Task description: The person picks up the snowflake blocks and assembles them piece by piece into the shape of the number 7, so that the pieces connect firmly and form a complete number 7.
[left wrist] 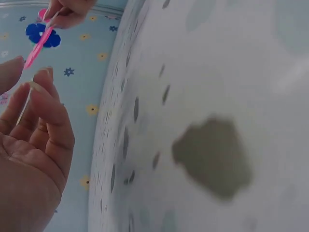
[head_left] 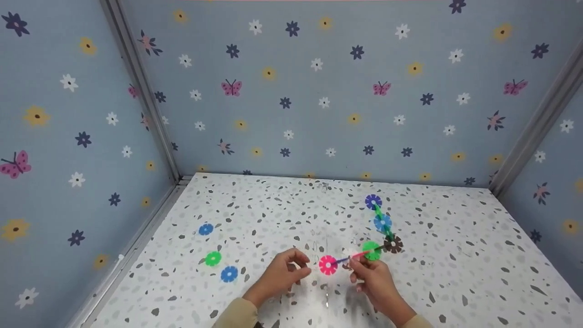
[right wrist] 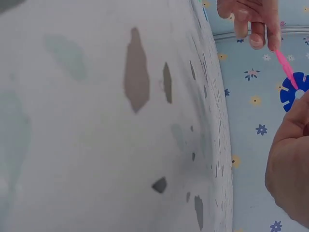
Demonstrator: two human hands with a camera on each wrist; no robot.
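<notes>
A chain of notched plastic discs (head_left: 382,222), some face-on and some edge-on, runs over the table in pink, blue, green, brown and dark blue. My right hand (head_left: 375,280) pinches it near its pink end, at a blue disc (right wrist: 289,99) slotted into a pink disc (head_left: 328,265). In the right wrist view this pink disc stands edge-on. My left hand (head_left: 284,272) is just left of that end, fingers loosely bent, thumb apart from them, holding nothing. In the left wrist view its fingertips (left wrist: 43,75) are close below the pink disc.
Left on the white speckled table (head_left: 273,205) lie three loose discs: a blue one (head_left: 206,229), a green one (head_left: 213,258) and another blue one (head_left: 229,274). Blue flowered panels (head_left: 319,91) wall in the back and both sides.
</notes>
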